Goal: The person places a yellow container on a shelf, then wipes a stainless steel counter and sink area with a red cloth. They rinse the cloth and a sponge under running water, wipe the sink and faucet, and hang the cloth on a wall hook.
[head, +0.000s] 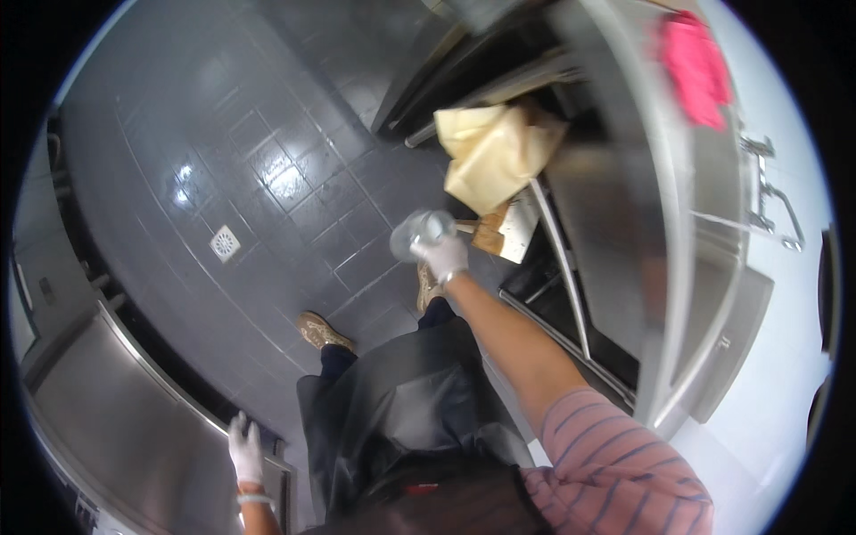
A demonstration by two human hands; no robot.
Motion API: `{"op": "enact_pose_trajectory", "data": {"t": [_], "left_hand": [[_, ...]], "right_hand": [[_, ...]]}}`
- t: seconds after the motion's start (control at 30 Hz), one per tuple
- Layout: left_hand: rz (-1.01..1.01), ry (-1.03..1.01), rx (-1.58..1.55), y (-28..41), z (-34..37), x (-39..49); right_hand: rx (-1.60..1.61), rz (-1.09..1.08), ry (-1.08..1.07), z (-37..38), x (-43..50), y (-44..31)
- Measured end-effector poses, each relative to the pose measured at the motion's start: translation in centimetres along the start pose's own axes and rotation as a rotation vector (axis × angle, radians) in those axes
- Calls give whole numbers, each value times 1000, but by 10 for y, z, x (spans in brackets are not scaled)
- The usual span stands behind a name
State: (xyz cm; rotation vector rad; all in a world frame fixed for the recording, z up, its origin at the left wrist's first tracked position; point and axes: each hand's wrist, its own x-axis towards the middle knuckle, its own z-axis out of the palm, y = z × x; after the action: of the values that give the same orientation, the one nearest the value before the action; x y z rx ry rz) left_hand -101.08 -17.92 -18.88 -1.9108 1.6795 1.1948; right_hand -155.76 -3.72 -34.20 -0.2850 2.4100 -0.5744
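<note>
My right hand (447,259), in a white glove, grips a transparent container (420,234) held out over the floor. Motion blur hides its exact kind, and I cannot tell whether it is glass or plastic. Just beyond it is a crumpled pale-yellow sheet or bag (491,157). Below that, a brown cardboard-like piece (490,234) lies against a white panel (518,227). My left hand (245,449), also gloved, holds nothing; its fingers are apart beside the edge of a stainless-steel counter (140,428).
Dark floor tiles (281,221) look wet and shiny, with a square drain (225,244) at left. To the right stands a stainless-steel sink unit (628,254) on metal legs (562,261). A wall tap (762,187) and a pink cloth or glove (699,70) are at its far side.
</note>
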Motion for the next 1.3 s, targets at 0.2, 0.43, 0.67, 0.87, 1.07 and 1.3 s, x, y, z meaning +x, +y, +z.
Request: {"op": "enact_pose_trajectory", "data": {"t": [0.2, 0.43, 0.67, 0.87, 1.07, 1.3], "left_hand": [[-478, -263, 27, -221, 57, -63], [-751, -321, -8, -236, 113, -57], [-582, -335, 68, -227, 109, -51], [-39, -341, 519, -158, 73, -14], [321, 172, 76, 144, 13, -20], [1471, 388, 232, 535, 1, -111]], "right_hand": [[-194, 16, 459, 77, 227, 96], [133, 77, 284, 71, 391, 124], [206, -111, 323, 62, 246, 93], [-122, -444, -302, 24, -88, 30], [231, -748, -320, -211, -229, -106], [90, -540, 593, -448, -174, -48]]}}
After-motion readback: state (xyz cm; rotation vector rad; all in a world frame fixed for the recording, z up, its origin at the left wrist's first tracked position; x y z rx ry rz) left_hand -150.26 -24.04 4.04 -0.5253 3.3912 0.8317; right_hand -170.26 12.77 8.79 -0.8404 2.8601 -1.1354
